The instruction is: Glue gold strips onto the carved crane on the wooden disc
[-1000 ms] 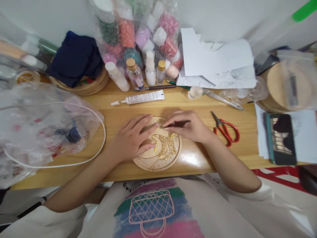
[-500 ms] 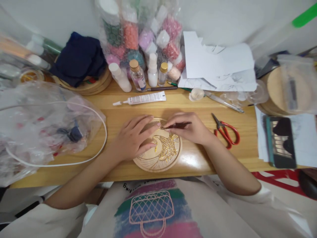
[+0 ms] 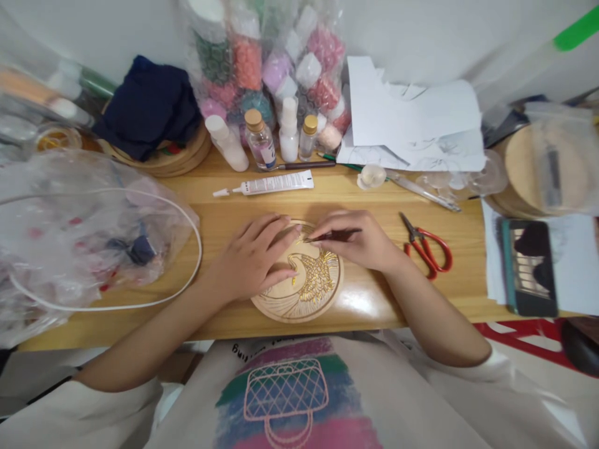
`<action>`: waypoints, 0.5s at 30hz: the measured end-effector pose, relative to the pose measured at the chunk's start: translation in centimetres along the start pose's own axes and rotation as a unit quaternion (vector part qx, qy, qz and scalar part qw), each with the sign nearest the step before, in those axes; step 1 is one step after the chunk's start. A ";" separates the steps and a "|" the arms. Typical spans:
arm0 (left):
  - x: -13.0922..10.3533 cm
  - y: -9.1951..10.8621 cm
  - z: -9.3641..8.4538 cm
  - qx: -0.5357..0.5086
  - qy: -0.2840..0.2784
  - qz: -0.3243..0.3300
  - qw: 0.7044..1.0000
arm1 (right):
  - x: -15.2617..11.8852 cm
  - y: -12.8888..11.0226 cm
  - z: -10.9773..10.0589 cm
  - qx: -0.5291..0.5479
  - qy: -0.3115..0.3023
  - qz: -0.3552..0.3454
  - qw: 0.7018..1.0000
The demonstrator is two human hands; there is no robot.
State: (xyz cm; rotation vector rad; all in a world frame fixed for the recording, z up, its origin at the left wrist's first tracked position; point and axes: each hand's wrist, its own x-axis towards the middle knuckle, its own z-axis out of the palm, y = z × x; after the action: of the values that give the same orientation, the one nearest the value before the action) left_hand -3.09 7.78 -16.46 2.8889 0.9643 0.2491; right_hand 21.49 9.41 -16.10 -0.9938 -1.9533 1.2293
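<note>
A round wooden plaque (image 3: 281,307) with a raised gold bird design lies on the table in front of me. My left hand (image 3: 253,257) rests on its left part with the fingers spread and holds nothing. Pinched in my right hand (image 3: 358,240) is a thin dark tool (image 3: 344,235), its tip near the upper edge of the plaque, close to my left fingertips. Red-handled pliers (image 3: 425,245) lie to the right of my right hand. A white tube (image 3: 278,183) lies behind the plaque, its nozzle pointing left.
Small bottles (image 3: 260,140) stand at the back before a bag of colourful jars (image 3: 276,62). Plastic bags (image 3: 93,237) and a white cable (image 3: 140,307) lie left. Papers (image 3: 412,125), a phone (image 3: 532,268) and a wooden hoop stack (image 3: 538,162) are right.
Both hands stay nearly in place on the plaque. My left fingers have shifted very slightly, and the view has moved a little.
</note>
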 end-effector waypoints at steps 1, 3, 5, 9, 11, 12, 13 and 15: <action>0.0 0.0 0.0 0.003 -0.002 -0.002 1.000 | 0.0 0.0 0.0 0.001 -0.001 0.001 1.000; 0.0 0.0 0.0 0.011 -0.005 -0.005 1.000 | 0.0 0.0 0.0 0.004 0.000 0.002 1.000; 0.0 0.1 0.0 0.022 -0.003 -0.003 1.000 | 0.0 0.0 0.0 0.006 0.002 -0.002 1.000; 0.1 0.1 -0.1 0.019 -0.009 -0.005 1.000 | 0.1 0.0 0.0 0.006 0.005 -0.006 1.000; 0.1 0.1 -0.1 0.003 -0.015 -0.008 1.000 | 0.1 0.0 0.0 0.008 0.003 -0.007 1.000; 0.1 0.1 -0.1 -0.004 -0.015 -0.010 1.000 | 0.1 0.0 0.0 0.007 0.003 -0.008 1.000; 0.1 0.1 -0.1 -0.010 -0.014 -0.012 1.000 | 0.1 0.0 0.0 0.006 0.003 -0.008 1.000; 0.1 0.1 0.0 -0.021 -0.008 -0.015 1.000 | 0.0 0.0 0.0 0.001 0.003 -0.008 1.000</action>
State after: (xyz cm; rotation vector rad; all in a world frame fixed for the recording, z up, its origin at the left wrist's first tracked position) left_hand -3.00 7.77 -16.41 2.8320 0.9879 0.2411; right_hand 21.46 9.43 -16.06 -0.9776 -1.9513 1.2196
